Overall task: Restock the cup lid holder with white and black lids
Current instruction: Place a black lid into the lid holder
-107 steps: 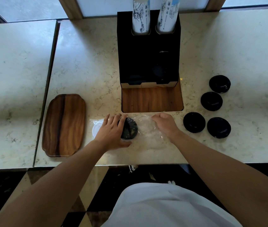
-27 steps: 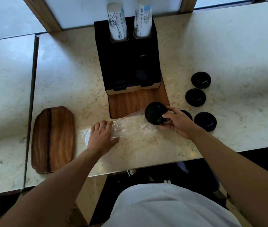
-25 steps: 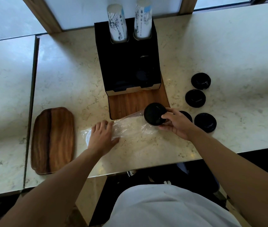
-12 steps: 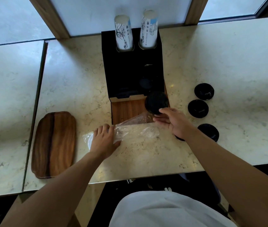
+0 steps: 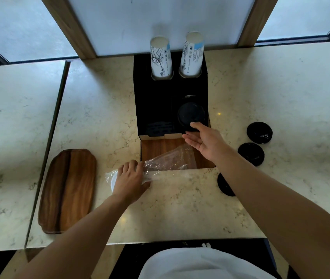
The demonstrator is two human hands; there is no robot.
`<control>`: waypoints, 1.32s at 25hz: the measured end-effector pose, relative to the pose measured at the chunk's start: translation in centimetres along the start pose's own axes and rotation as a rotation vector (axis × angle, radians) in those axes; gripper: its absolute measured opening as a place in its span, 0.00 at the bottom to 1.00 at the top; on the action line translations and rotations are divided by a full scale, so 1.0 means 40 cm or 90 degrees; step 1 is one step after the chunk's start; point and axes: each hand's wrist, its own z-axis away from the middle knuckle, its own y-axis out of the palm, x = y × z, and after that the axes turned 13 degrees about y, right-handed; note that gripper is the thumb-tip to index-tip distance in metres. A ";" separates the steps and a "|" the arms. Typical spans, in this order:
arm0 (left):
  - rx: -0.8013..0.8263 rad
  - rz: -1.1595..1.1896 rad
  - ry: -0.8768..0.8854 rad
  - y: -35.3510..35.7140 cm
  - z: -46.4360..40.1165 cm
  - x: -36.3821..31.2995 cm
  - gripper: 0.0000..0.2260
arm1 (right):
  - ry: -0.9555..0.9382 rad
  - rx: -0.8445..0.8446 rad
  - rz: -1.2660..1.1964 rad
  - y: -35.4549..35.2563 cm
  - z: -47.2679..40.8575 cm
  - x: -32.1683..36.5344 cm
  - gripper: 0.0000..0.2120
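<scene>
Head view: a black lid holder (image 5: 156,109) stands at the far middle of the marble tabletop (image 5: 180,208), with two paper-cup stacks (image 5: 177,55) rising from its far holes. A black lid (image 5: 191,115) is seen at the holder's right-hand slot, its near edge touched by the fingertips (image 5: 195,125) of the right hand (image 5: 205,142). The fingers are loosely spread, palm turned up and to the left; whether the lid is pinched or only pushed cannot be told. The contact at the near rim suggests the lid is being nudged down into the slot rather than carried.

The left hand (image 5: 129,181) is laid flat, fingers together, on a clear plastic sleeve (image 5: 168,161) that runs from the wooden base (image 5: 154,147) of the holder toward the near left. A white lid (image 5: 113,179) is glimpsed under the hand, apparently inside the sleeve. Judged purpose: the sleeve is pinned so it does not slide or roll while the other hand works.

Three more black lids (image 5: 250,154) are laid out on the tabletop to the right, one partly hidden by the right forearm, kept near for quick pickup. A wooden tray (image 5: 68,190) lies unused at the near left.

Judged progress: black lids are being loaded; white lids are not yet placed.
</scene>
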 end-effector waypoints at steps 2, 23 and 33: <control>0.005 -0.006 -0.005 -0.005 -0.012 0.009 0.33 | 0.006 -0.008 -0.016 0.018 -0.012 0.016 0.09; -0.004 -0.022 -0.015 0.002 -0.057 0.037 0.33 | 0.001 -0.149 -0.044 0.087 -0.109 0.038 0.20; -0.015 -0.026 -0.006 0.001 -0.065 0.041 0.31 | -0.020 -0.214 0.065 0.088 -0.128 0.050 0.23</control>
